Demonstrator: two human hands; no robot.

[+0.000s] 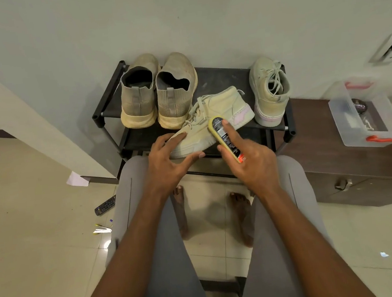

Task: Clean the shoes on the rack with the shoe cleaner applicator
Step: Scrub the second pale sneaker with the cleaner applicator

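A pale laced sneaker (213,114) lies on its side at the front of the black shoe rack (107,104). My left hand (167,161) holds its toe end, thumb under the sole and fingers over the top. My right hand (247,159) grips the yellow shoe cleaner applicator (222,135), index finger stretched along its black label, pressing it against the sneaker's side. The matching sneaker (269,91) stands at the rack's right end. A pair of beige knit slip-on shoes (157,94) stands at the rack's left, heels toward me.
A dark wooden cabinet (338,161) stands right of the rack, carrying a clear plastic box (371,113) with red latches. A remote control (105,205) and scraps of paper lie on the tiled floor at left. My knees and bare feet are below the rack.
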